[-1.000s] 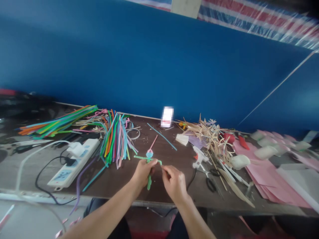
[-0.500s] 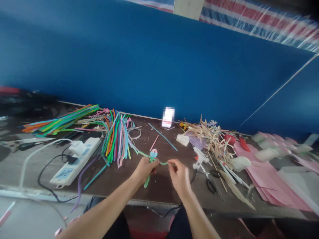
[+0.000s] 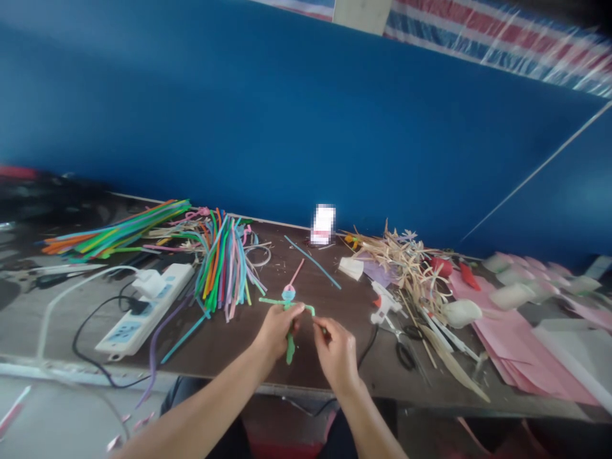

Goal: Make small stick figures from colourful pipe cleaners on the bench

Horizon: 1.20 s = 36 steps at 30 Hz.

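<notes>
My left hand is closed around the middle of a small green pipe-cleaner figure. Its round pink and light-blue head rises above my fingers, and a straight green arm sticks out to the left. On the right side, the other green arm bends downward. My right hand pinches the tip of that bent arm between thumb and fingers. The figure's body hangs below my left fingers, and its middle is hidden by them.
Bunches of coloured pipe cleaners and a white power strip lie to the left. On the right are a glue gun, scissors, dried stems and pink sheets. A bright phone-like screen stands against the blue wall.
The figure's right-side arm, nearly straight before, now bends down. My right hand has moved slightly down and left with its tip. The figure has turned a little more upright.
</notes>
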{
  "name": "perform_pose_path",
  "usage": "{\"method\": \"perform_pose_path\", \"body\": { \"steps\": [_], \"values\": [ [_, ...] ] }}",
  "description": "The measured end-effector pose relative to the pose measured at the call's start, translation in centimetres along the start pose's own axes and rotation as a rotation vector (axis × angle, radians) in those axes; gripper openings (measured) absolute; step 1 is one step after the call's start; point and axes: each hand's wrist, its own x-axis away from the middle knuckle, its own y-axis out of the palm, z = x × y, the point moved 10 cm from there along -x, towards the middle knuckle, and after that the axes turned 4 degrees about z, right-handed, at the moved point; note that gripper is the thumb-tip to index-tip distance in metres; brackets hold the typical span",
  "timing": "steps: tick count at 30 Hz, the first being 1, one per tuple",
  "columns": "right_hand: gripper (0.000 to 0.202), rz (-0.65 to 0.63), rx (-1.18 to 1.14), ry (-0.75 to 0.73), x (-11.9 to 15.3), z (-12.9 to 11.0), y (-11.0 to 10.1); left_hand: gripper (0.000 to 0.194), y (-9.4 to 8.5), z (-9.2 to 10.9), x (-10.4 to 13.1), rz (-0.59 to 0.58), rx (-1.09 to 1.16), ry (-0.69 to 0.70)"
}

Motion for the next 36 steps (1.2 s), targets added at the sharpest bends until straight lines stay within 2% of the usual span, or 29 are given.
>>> {"method": "perform_pose_path", "body": {
  "steps": [2,4,9,12,16,18,21,23,26,29,33,36],
  "values": [
    [0.02,-0.005,-0.027,0.037,-0.2,0.7,0.1,0.019,0.4,-0.9,0.1,-0.038,0.117,-0.12],
    [0.019,-0.024,-0.052,0.082,-0.5,1.4,0.1,0.02,0.7,-1.3,0.1,-0.077,0.143,-0.171],
    [0.014,-0.135,-0.212,0.278,-1.2,3.7,0.8,0.023,0.1,-0.8,-0.2,-0.095,-0.048,-0.034],
    [0.02,-0.14,-0.382,0.416,-1.3,4.8,1.0,0.024,0.1,-0.6,-0.3,-0.097,-0.168,0.052],
    [0.022,-0.225,-0.567,0.587,-0.6,5.5,2.5,0.022,1.2,0.1,0.3,-0.186,-0.209,0.143],
    [0.019,-0.267,-0.614,0.62,-0.3,5.6,3.1,0.019,1.6,0.1,0.6,-0.249,-0.155,0.109],
    [0.019,-0.19,-0.711,0.695,0.0,6.4,3.1,0.027,1.8,-0.5,1.0,-0.328,0.009,-0.03],
    [0.021,-0.129,-0.768,0.742,0.2,7.1,3.0,0.027,1.5,-0.8,1.0,-0.336,0.098,-0.097],
    [0.022,-0.079,-0.808,0.762,0.2,7.9,3.0,0.02,1.0,-1.5,0.6,-0.319,0.101,-0.142],
    [0.025,-0.04,-0.866,0.78,0.2,8.5,3.3,0.022,1.0,-2.4,0.2,-0.314,0.071,-0.171],
    [0.033,-0.036,-0.987,0.832,0.8,9.1,4.2,0.021,0.9,-2.9,-0.5,-0.263,0.166,-0.176],
    [0.037,-0.096,-1.187,0.882,1.4,8.8,5.4,0.02,0.7,-3.0,-0.7,-0.242,0.208,-0.177]
  ]
}}
